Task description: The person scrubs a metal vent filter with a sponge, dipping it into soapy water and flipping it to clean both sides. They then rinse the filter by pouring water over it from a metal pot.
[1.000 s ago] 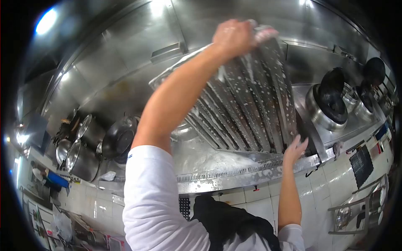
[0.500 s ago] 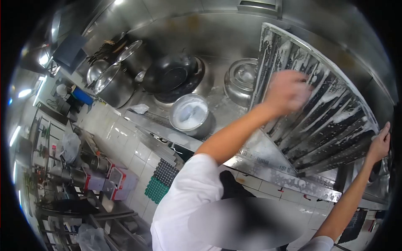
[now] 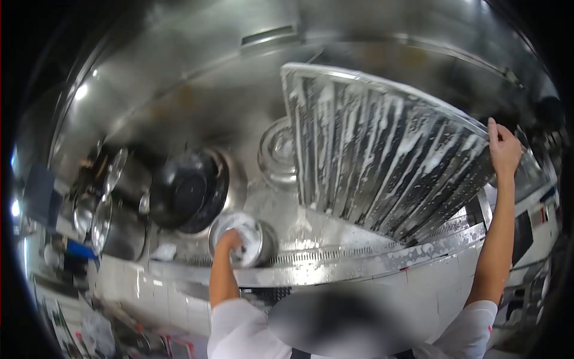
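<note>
A large ridged metal filter panel (image 3: 371, 155), streaked with white foam, stands tilted on the steel counter. My right hand (image 3: 504, 149) is wrapped round its upper right edge, thumb pointing up. To the left, a round metal pot (image 3: 266, 245) holds white suds. My left hand (image 3: 231, 240) reaches down into this pot; its fingers are hidden in the foam, and whatever they may hold cannot be made out.
Black woks (image 3: 182, 191) stand left of the pot, with lidded steel pots (image 3: 122, 230) farther left. Round metal lids (image 3: 278, 152) lie behind the panel's left edge. The wet counter's front edge (image 3: 311, 274) runs below, above a tiled floor.
My left hand has left the panel's foamy face and moved left into the pot of suds. My right hand still holds the panel's edge. The view has turned, and the panel's tilt looks different.
</note>
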The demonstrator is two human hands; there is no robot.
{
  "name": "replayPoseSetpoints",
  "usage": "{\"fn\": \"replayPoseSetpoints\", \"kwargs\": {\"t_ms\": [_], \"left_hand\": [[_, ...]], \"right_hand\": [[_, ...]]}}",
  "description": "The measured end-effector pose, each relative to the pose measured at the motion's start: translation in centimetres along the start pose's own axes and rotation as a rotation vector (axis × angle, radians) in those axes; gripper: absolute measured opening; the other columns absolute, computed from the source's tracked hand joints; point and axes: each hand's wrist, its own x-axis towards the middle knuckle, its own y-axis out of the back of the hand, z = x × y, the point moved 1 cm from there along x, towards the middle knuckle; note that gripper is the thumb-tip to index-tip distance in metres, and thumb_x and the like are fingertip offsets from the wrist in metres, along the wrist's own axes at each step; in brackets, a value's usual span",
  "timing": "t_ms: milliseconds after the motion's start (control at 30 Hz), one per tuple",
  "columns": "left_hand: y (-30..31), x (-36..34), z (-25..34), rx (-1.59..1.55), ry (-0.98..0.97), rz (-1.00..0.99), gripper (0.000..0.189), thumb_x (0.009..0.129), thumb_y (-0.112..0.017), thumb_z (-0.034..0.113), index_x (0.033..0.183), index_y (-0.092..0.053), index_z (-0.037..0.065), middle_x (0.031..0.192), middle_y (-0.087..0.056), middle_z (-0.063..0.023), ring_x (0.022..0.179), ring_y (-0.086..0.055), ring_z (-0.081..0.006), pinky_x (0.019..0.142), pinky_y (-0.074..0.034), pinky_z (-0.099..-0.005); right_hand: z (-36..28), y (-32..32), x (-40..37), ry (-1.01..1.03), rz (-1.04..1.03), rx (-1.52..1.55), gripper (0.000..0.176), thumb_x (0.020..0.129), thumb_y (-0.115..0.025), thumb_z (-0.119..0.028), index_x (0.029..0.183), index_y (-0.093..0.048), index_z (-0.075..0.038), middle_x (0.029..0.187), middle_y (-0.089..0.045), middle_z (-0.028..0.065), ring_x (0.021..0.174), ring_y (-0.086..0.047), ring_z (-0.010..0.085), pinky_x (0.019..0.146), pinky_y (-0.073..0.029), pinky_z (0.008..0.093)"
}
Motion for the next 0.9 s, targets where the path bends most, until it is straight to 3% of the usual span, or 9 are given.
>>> {"fn": "replayPoseSetpoints", "kwargs": {"t_ms": [167, 233, 367, 433, 500, 633, 733, 800, 900], "left_hand": [[27.9, -5.6, 13.7, -0.761, -0.378, 0.433, 0.043, 0.078, -0.076, 0.01, 0.118, -0.064, 0.003, 0.111, -0.07, -0.0108, 0.103, -0.064, -0.0237, 0.092, -0.048, -0.0352], [35.2, -6.7, 19.7, -0.944, -0.686, 0.769, 0.058, 0.081, -0.073, 0.01, 0.136, -0.056, 0.007, 0.127, -0.064, -0.0118, 0.119, -0.057, -0.0213, 0.102, -0.042, -0.0329], [44.9, 0.1, 28.2, -1.066, -0.953, 0.778, 0.047, 0.092, -0.062, 0.017, 0.136, -0.056, 0.005, 0.127, -0.062, -0.0103, 0.116, -0.057, -0.0216, 0.099, -0.044, -0.0332], [45.7, 6.3, 32.1, -0.465, -0.767, 1.173, 0.035, 0.092, -0.062, 0.026, 0.121, -0.067, 0.008, 0.122, -0.064, -0.0199, 0.114, -0.06, -0.0357, 0.099, -0.045, -0.0423], [43.5, 6.0, 37.4, -0.521, -0.621, 1.094, 0.036, 0.094, -0.057, 0.037, 0.111, -0.072, 0.009, 0.112, -0.065, -0.0214, 0.101, -0.063, -0.0405, 0.093, -0.048, -0.0466], [39.8, -4.5, 54.7, -0.395, -0.867, 1.103, 0.064, 0.088, -0.055, 0.062, 0.1, -0.068, 0.0, 0.094, -0.07, -0.0203, 0.089, -0.069, -0.0375, 0.082, -0.054, -0.0446], [38.1, -10.9, 66.8, -0.303, -1.043, 0.932, 0.043, 0.084, -0.061, 0.043, 0.097, -0.069, 0.003, 0.092, -0.07, -0.0183, 0.088, -0.069, -0.0375, 0.081, -0.054, -0.0443], [37.7, -12.1, 69.9, -0.221, -1.213, 0.964, 0.037, 0.081, -0.063, 0.037, 0.097, -0.07, 0.004, 0.092, -0.07, -0.0173, 0.089, -0.068, -0.0378, 0.081, -0.054, -0.0442], [38.5, -10.7, 68.7, -0.193, -1.154, 0.863, 0.028, 0.076, -0.064, 0.032, 0.092, -0.073, 0.011, 0.095, -0.07, -0.017, 0.09, -0.067, -0.0377, 0.081, -0.054, -0.046]], "right_hand": [[7.4, -4.1, 0.1, -0.107, 0.013, 0.721, 0.05, 0.098, -0.056, -0.044, 0.099, -0.07, 0.004, 0.088, -0.067, 0.0063, 0.082, -0.055, 0.0134, 0.082, -0.043, 0.0261], [6.3, -5.6, -2.2, -0.337, 0.281, 0.709, 0.063, 0.1, -0.045, -0.054, 0.103, -0.068, 0.005, 0.1, -0.071, 0.017, 0.093, -0.064, 0.0314, 0.085, -0.044, 0.0403], [2.9, -5.3, -5.5, -0.52, 0.333, 0.47, 0.08, 0.102, -0.025, -0.059, 0.092, -0.068, 0.008, 0.088, -0.066, 0.0318, 0.087, -0.061, 0.0495, 0.079, -0.042, 0.0525], [2.9, -5.3, -5.7, -0.477, 0.331, 0.417, 0.077, 0.104, -0.023, -0.051, 0.081, -0.066, 0.009, 0.08, -0.063, 0.034, 0.083, -0.058, 0.0536, 0.075, -0.039, 0.0579], [2.8, -5.3, -6.1, -0.383, 0.443, 0.37, 0.073, 0.105, -0.023, -0.045, 0.078, -0.066, 0.008, 0.08, -0.063, 0.0333, 0.085, -0.058, 0.0544, 0.079, -0.04, 0.0597], [3.2, -5.6, -6.3, -0.336, 0.425, 0.506, 0.06, 0.105, -0.029, -0.038, 0.091, -0.067, 0.006, 0.086, -0.064, 0.0317, 0.09, -0.059, 0.0522, 0.081, -0.043, 0.0555], [3.9, -6.2, -6.9, -0.382, 0.279, 0.5, 0.051, 0.105, -0.029, -0.033, 0.106, -0.065, 0.004, 0.1, -0.065, 0.0296, 0.101, -0.059, 0.0478, 0.089, -0.043, 0.0526], [5.7, -7.5, -7.5, 0.139, 0.581, 0.366, 0.048, 0.104, -0.027, -0.03, 0.118, -0.061, 0.002, 0.12, -0.062, 0.0259, 0.115, -0.055, 0.0412, 0.101, -0.038, 0.0497], [7.2, -9.3, -6.3, -0.17, 0.523, 0.505, 0.051, 0.104, -0.026, -0.033, 0.117, -0.063, 0.001, 0.121, -0.062, 0.0247, 0.119, -0.054, 0.0399, 0.104, -0.037, 0.048]]}}
